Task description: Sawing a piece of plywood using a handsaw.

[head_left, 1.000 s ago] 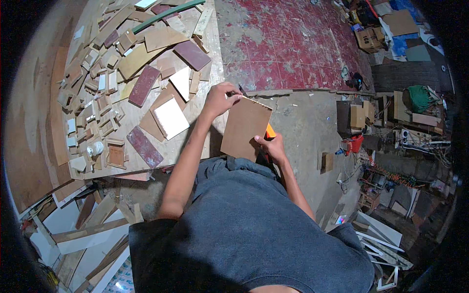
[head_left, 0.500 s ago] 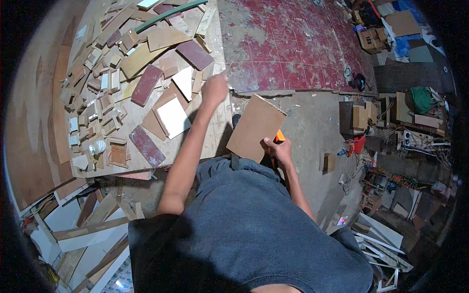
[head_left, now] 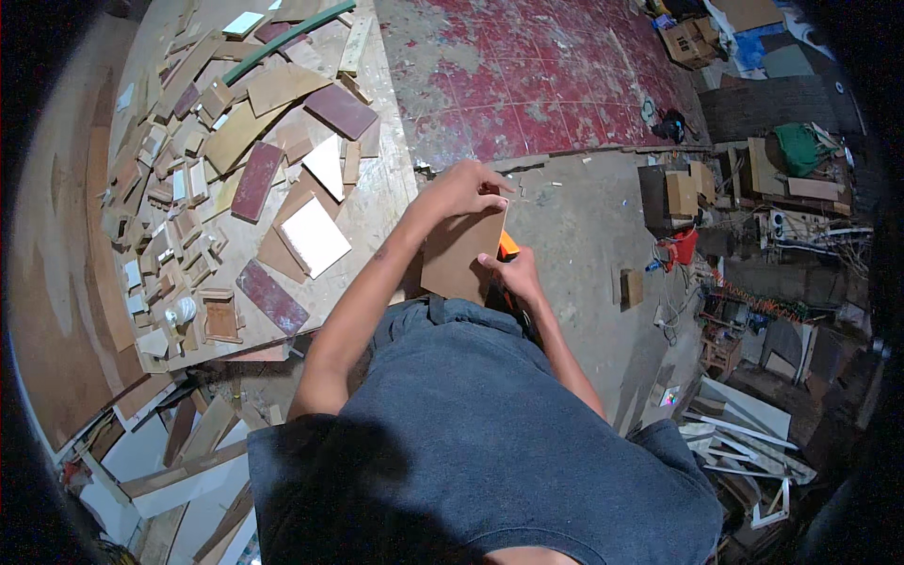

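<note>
A flat brown board [head_left: 459,256], with a pale edge along its right side, stands tilted in front of my waist. My right hand [head_left: 515,276] grips its right side, thumb on the brown face and the other fingers hidden behind. An orange and black object [head_left: 508,247] shows between that hand and the board; most of it is hidden, so its kind is unclear. My left hand [head_left: 461,191] is over the board's upper corner, thumb and forefinger apart and bent toward the edge. Whether the thumb touches the board, I cannot tell.
The wooden worktable [head_left: 377,231] on my left bears many scraps: maroon pieces [head_left: 271,297], a white-faced block [head_left: 316,235] and a green curved strip [head_left: 287,42]. Offcuts [head_left: 188,461] lie below it. At the right are boxes [head_left: 683,193], cables and a pile of white frames [head_left: 753,452].
My left hand has come from above the table's edge rightward to the board's top corner, its fingers opening. The board has turned more upright in my right hand.
</note>
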{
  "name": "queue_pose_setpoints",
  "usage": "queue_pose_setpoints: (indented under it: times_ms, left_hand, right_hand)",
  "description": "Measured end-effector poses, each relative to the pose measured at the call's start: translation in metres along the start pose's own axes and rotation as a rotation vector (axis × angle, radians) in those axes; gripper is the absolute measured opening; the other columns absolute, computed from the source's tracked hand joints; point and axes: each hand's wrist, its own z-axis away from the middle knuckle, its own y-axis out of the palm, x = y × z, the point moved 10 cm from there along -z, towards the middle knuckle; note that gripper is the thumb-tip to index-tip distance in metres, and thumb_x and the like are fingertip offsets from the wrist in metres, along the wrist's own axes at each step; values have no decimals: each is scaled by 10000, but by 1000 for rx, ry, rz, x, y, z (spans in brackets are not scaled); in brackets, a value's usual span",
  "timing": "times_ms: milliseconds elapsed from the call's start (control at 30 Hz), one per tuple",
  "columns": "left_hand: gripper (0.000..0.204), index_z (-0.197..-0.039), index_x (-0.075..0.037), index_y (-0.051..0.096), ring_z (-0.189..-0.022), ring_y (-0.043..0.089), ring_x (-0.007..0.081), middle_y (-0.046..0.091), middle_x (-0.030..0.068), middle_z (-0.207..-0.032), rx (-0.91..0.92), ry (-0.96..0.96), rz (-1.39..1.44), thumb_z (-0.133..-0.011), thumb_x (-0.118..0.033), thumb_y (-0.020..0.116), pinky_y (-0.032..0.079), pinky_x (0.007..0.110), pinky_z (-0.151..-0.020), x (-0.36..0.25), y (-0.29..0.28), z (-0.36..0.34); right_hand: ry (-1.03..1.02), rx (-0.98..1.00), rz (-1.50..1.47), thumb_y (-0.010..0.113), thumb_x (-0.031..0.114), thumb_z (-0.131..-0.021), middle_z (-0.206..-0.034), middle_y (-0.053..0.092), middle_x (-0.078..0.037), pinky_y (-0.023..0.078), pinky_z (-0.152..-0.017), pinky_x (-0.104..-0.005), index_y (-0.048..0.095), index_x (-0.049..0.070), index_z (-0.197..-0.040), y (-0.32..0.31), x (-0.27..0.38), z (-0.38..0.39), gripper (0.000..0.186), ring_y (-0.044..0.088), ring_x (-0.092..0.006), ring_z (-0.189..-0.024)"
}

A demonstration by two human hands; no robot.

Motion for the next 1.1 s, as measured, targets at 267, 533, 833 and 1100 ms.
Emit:
queue_pose_setpoints:
  times_ms: [267,533,833,1100]
  left_hand:
    - [209,-980,-53,775,-843,707,267,748,144,-901,29,-35,-26,-801,-161,772,543,365,-801,13,-2,-6]
    - [201,-962,-64,783,-832,709,252,747,147,-884,208,-88,-21,-782,-153,784,541,371,-786,15,-5,-15]
    - [144,-834,-74,732,-847,626,316,678,99,-815,-133,118,-427,-745,-173,787,511,449,-762,-21,0,-10]
    - [149,-873,-62,721,-864,634,320,693,124,-821,-177,-90,-138,-775,-171,747,508,418,-769,11,-7,-2]
  right_hand:
    - [-20,21,47,826,183,-790,-833,740,-69,536,-684,-329,716,-37,-972,4,-8,-10,305,664,-141,-713]
    - [-32,59,15,819,153,-800,-835,731,-59,533,-703,-323,710,-44,-974,11,7,-8,285,653,-122,-743]
    - [91,-34,-42,774,108,-817,-827,726,-98,536,-640,-358,705,-46,-981,2,7,0,235,675,-175,-695]
    - [49,-12,4,803,135,-798,-834,745,-99,556,-674,-344,722,-29,-991,4,-6,-5,265,705,-182,-717]
